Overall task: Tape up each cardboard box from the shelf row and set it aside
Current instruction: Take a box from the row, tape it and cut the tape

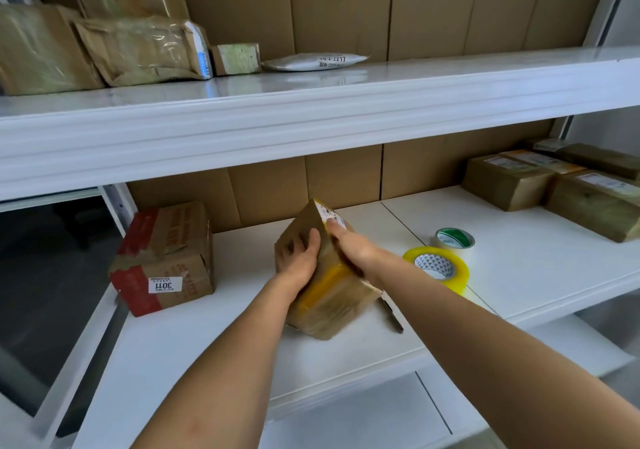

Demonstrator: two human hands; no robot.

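Note:
A small cardboard box (332,305) wrapped in clear and yellow tape lies tilted on the white middle shelf (242,327). My left hand (299,256) grips its left side with fingers curled over the top face. My right hand (349,244) presses on the box's right edge near a white label; its fingertips are hidden behind the box. A yellow tape roll (438,268) lies just right of the box, with a smaller clear roll with a green core (453,239) behind it.
A red-and-brown box (166,258) labelled 3011 stands at the shelf's left. Several taped boxes (554,185) sit at the far right. A dark pen-like tool (393,313) lies beside the held box. Wrapped parcels (138,50) fill the upper shelf's left.

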